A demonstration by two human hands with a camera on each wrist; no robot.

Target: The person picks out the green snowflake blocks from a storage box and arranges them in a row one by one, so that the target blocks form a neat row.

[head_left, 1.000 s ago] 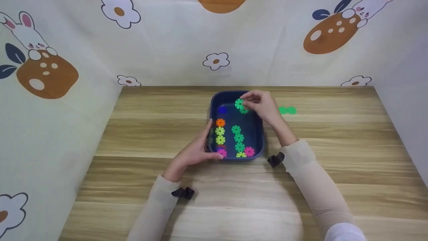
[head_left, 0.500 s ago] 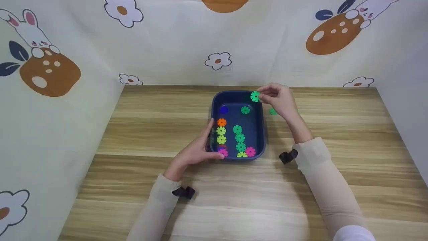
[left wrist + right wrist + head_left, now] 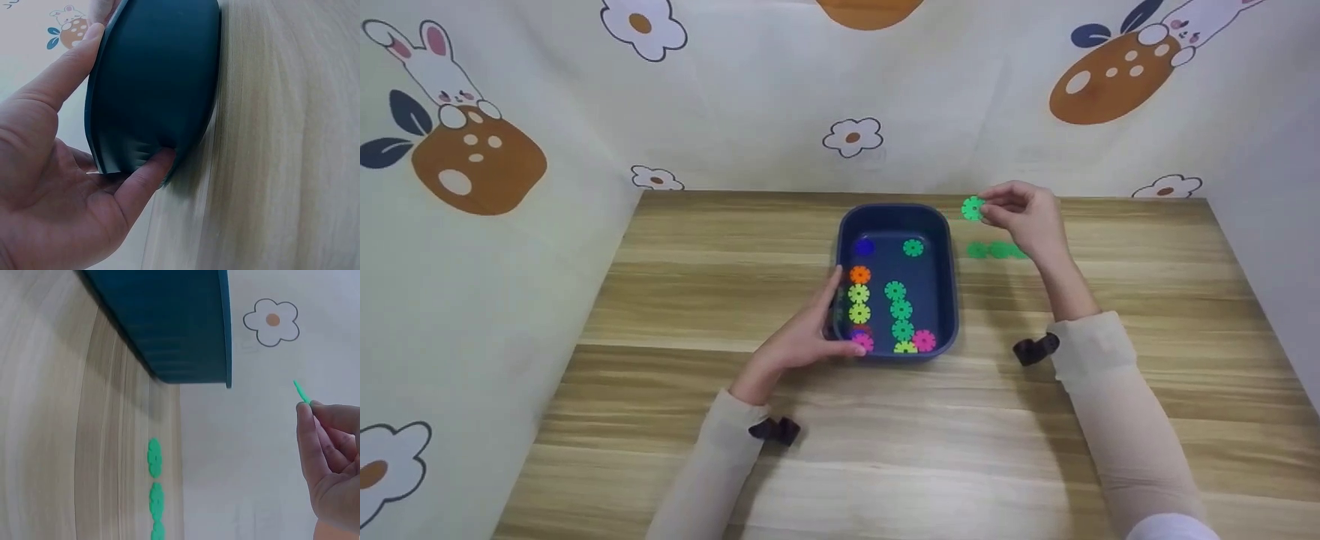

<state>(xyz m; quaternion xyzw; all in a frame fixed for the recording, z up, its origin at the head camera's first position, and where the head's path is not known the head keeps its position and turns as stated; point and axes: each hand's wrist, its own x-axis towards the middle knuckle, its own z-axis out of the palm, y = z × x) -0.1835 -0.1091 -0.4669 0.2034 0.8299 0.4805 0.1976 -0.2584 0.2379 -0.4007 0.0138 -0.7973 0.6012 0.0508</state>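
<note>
A dark blue plastic bin (image 3: pixel 928 296) stands on the table with several toothed plastic discs in it. My left hand (image 3: pixel 795 341) holds its near left corner, thumb over the front rim and fingers along the side wall (image 3: pixel 157 73). Beyond the bin's far right corner, my right hand (image 3: pixel 1031 221) pinches a green snowflake disc (image 3: pixel 971 208) between thumb and fingertips. In the right wrist view this disc (image 3: pixel 300 390) appears edge-on, raised off the table. Below that hand, several green discs (image 3: pixel 977 250) lie in a row on the table, partly hidden by it.
Inside the bin are a blue disc (image 3: pixel 864 246), an orange disc (image 3: pixel 860 274), yellow discs (image 3: pixel 859 293), pink discs (image 3: pixel 924 340) and several green discs (image 3: pixel 901 309). A patterned cloth (image 3: pixel 750 105) rises behind the wooden table (image 3: pixel 720 300).
My right hand has carried the green disc from inside the bin rightward past its rim, leaving one green disc at the bin's far end. The left hand keeps its hold on the bin.
</note>
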